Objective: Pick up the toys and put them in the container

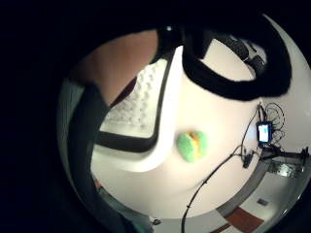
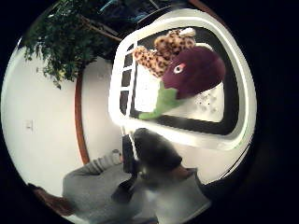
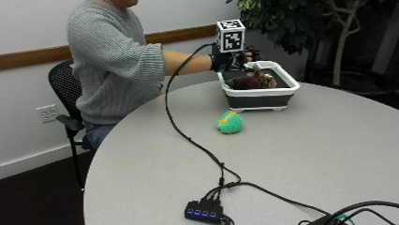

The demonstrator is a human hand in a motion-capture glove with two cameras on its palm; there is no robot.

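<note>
My gloved right hand [image 3: 229, 61] hovers over the near-left corner of the white and black container [image 3: 259, 99], holding nothing. Inside the container lie a maroon plush toy [image 3: 247, 83] with a green stem and a leopard-spotted plush toy [image 3: 266, 77]. The thumb side palm view looks down on both, the maroon toy [image 2: 196, 72] partly over the leopard toy [image 2: 163, 51], within the container's rim [image 2: 187, 136]. A green plush toy [image 3: 229, 122] with an orange and yellow patch lies on the table in front of the container, also seen as the green toy [image 1: 193, 145] beside the container's wall [image 1: 146, 143].
A black cable [image 3: 187, 136] runs from the hand across the round grey table [image 3: 312, 159] to a hub [image 3: 203, 211] near its front edge. A potted plant [image 3: 299, 23] stands behind the container. The person sits on a black chair [image 3: 65, 89] at the table's left.
</note>
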